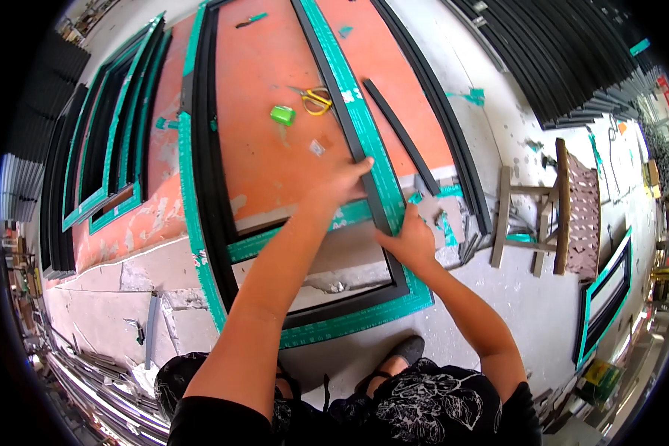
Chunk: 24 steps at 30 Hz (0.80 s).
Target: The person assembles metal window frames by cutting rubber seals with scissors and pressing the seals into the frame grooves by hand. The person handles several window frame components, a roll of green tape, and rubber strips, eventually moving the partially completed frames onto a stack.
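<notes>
A large window frame (349, 318) of black profiles with green protective film lies before me. It has two long side bars and a crossbar near its close end. My left hand (349, 183), a little blurred, reaches across the opening and grips the inner black edge of the right side bar. Just nearer to me, my right hand (412, 241) clasps the same bar from its outer side, thumb on the black edge and fingers over the green film. A loose black strip (401, 137) lies to the right of that bar.
Yellow-handled scissors (317, 101) and a green tape measure (282, 114) lie on the orange surface inside the frame. More green-filmed frames (115, 126) stand at left. A wooden stool (565, 208) is at right, below stacked black profiles (557, 56). Film scraps (446, 229) lie nearby.
</notes>
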Available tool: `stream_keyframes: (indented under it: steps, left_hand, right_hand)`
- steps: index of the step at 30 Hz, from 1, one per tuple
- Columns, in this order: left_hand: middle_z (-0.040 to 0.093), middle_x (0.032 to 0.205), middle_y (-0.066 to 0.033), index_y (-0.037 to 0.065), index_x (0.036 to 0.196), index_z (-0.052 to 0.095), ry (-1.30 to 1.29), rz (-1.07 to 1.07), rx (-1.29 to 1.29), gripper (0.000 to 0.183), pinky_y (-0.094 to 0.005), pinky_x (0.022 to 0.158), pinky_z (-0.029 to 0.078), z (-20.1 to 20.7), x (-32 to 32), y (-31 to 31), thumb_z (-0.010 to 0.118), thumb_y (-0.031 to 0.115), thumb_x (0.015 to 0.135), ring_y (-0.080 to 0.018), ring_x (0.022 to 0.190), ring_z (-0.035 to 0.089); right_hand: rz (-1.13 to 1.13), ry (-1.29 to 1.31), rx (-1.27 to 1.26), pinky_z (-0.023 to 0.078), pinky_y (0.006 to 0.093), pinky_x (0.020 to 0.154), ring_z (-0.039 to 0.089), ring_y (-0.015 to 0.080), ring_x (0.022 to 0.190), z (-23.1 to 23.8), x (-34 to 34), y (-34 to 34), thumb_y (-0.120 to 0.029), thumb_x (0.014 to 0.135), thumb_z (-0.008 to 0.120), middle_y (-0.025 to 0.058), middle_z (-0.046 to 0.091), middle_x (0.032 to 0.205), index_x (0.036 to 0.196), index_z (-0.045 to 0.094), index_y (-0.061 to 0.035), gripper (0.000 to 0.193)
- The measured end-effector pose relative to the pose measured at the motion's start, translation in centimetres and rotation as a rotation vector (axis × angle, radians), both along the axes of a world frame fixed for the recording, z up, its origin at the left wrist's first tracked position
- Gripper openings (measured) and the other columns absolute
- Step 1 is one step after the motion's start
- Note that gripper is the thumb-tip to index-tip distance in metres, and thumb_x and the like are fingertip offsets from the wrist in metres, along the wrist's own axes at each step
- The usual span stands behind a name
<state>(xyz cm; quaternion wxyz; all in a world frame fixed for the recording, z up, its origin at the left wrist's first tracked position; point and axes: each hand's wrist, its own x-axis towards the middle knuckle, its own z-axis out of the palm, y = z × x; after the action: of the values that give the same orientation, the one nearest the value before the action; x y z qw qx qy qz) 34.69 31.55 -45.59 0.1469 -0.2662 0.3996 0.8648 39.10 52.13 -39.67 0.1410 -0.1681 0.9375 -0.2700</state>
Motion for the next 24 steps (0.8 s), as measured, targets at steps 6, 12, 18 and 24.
stream_keyframes:
  steps: [6, 12, 18, 24]
  left_hand:
    - [0.065, 0.11, -0.0111, 0.001, 0.119, 0.053, 0.018, 0.011, -0.075, 0.041, -0.0446, 0.088, 0.055, 1.2, 0.6, 0.3, 0.065, 0.029, 0.092, -0.0255, 0.098, 0.066]
    - [0.064, 0.106, -0.0115, 0.0, 0.118, 0.053, 0.01, 0.037, -0.107, 0.048, -0.0462, 0.083, 0.056, -0.1, 0.6, 0.1, 0.07, 0.032, 0.087, -0.0259, 0.094, 0.066]
    - [0.064, 0.099, -0.009, 0.003, 0.111, 0.056, -0.098, 0.084, -0.189, 0.041, -0.0448, 0.07, 0.056, 0.0, 0.9, 1.4, 0.072, 0.031, 0.087, -0.0244, 0.086, 0.065]
    - [0.065, 0.108, -0.0093, 0.003, 0.119, 0.053, -0.046, -0.013, -0.253, 0.049, -0.0429, 0.081, 0.055, 0.7, 1.3, 2.0, 0.068, 0.039, 0.088, -0.0227, 0.094, 0.066]
  right_hand:
    - [0.035, -0.028, -0.019, 0.051, 0.0496, 0.068, 0.063, 0.0446, 0.08, -0.5, 0.0, 0.3, -0.047, 0.065, 0.078, 0.0281, 0.063, 0.086, 0.114, 0.042, 0.0094, 0.083]
    - [0.048, 0.1, -0.054, 0.05, 0.0495, 0.07, 0.063, 0.045, 0.082, -1.2, 0.4, 0.2, -0.047, 0.066, 0.078, 0.0277, 0.063, 0.088, 0.118, 0.043, 0.0073, 0.083]
    - [0.04, 0.071, -0.069, 0.051, 0.0489, 0.068, 0.063, 0.0442, 0.078, -0.8, 0.6, 0.3, -0.044, 0.065, 0.08, 0.0284, 0.063, 0.085, 0.109, 0.043, 0.0066, 0.077]
    - [0.032, 0.095, -0.075, 0.051, 0.0494, 0.067, 0.064, 0.0442, 0.077, -1.0, 0.4, 0.8, -0.045, 0.065, 0.08, 0.0283, 0.063, 0.085, 0.106, 0.042, 0.0074, 0.077]
